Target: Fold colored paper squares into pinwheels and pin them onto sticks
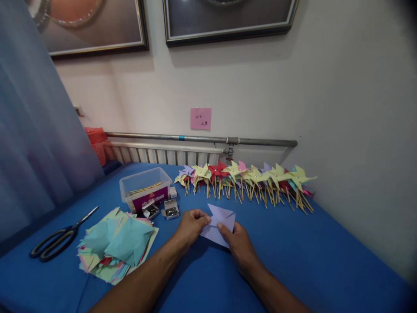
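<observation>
A pale lilac sheet of paper (220,222), partly folded with a raised point, lies on the blue table (325,252) in front of me. My left hand (190,227) pinches its left edge with closed fingers. My right hand (238,245) grips its near right side, thumb on top. Behind the paper runs a row of several finished paper pinwheels (247,180) on wooden sticks, in yellow, red, purple and pink, lying against the wall.
A stack of coloured cut paper squares (117,243) lies at the left, with black scissors (58,238) beyond it. A clear plastic box (145,188) holds sticks; two small open boxes of pins (163,210) sit before it. A radiator and pipe (202,140) line the wall.
</observation>
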